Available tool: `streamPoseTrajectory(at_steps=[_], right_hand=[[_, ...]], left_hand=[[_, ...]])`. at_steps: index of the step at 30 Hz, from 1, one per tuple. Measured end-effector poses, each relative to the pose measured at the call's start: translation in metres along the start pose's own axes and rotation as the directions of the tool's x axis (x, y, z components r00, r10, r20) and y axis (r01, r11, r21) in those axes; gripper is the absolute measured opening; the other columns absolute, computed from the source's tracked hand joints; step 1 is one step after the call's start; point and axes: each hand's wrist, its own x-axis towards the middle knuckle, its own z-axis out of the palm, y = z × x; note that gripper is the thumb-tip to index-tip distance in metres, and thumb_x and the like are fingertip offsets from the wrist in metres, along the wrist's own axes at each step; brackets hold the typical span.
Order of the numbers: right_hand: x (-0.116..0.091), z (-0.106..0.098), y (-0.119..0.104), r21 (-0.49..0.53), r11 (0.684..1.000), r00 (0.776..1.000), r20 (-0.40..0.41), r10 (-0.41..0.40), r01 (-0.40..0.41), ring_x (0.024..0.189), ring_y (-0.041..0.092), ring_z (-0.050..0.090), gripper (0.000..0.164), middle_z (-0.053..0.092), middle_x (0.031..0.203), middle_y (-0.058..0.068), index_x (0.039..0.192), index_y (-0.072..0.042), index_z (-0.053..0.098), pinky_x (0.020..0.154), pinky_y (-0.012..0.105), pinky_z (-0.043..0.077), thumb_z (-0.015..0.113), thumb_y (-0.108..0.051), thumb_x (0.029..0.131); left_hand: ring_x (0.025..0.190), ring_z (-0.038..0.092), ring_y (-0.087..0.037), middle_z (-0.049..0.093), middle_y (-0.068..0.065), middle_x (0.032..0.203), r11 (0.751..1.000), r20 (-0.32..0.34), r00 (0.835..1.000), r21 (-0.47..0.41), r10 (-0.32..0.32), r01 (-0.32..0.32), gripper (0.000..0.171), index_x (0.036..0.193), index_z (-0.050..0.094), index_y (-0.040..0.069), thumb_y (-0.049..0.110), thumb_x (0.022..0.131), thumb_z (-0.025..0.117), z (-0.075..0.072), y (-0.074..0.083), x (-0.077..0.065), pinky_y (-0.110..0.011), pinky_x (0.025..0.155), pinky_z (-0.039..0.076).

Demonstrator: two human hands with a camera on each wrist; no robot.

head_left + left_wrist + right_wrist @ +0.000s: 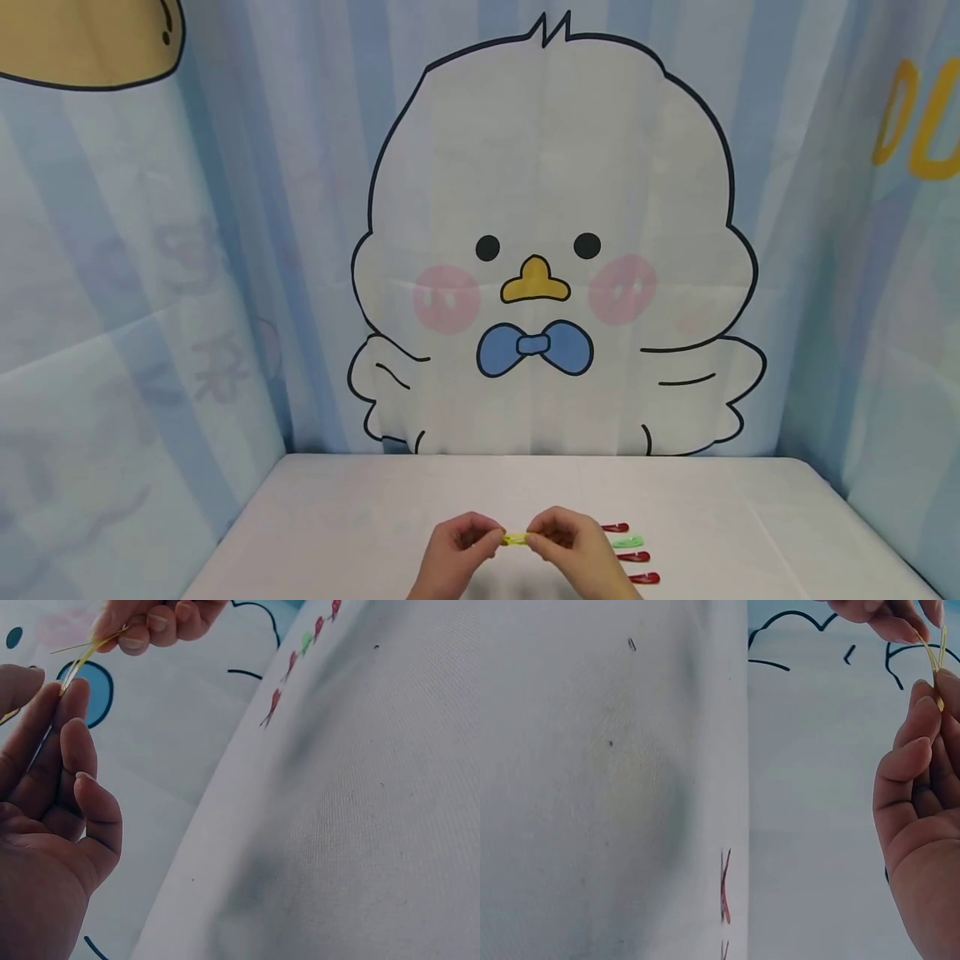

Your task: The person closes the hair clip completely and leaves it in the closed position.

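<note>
A yellow snap hair clip (515,539) is held above the table between both hands. My left hand (461,550) pinches one end of it with thumb and fingertips. At the other end, the thumb and fingers of my right hand (577,550) grip it. Both wrist views show the thin strips of the yellow clip (79,666) (934,660) spread apart. Near the right hand, red snap hair clips (637,557) and a green hair clip (628,542) lie in a row on the table, partly hidden behind that hand in the head view.
The white-covered table (360,517) carries the row of clips right of centre. Behind it hangs a blue-striped curtain (315,250) with a large cartoon bird, and curtain panels also stand at the left and right sides.
</note>
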Motion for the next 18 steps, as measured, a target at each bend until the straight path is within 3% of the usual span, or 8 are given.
streamPoseTrajectory(at_steps=[18], right_hand=[[-0.0023, 0.003, -0.0017, 0.02, 1.0, 1.0, -0.018, -0.023, 0.023, 0.074, 0.016, 0.06, 0.015, 0.067, 0.085, 0.004, 0.097, 0.0, 0.069, 0.065, 0.026, 0.05, 0.075, -0.013, 0.092]], left_hand=[[0.081, 0.066, -0.016, 0.071, -0.003, 0.09, 0.999, 0.01, 0.999, -0.008, -0.048, 0.049, 0.019, 0.102, 0.072, -0.005, 0.009, 0.089, 0.076, 0.0028, -0.0019, -0.0008, -0.033, 0.073, 0.053]])
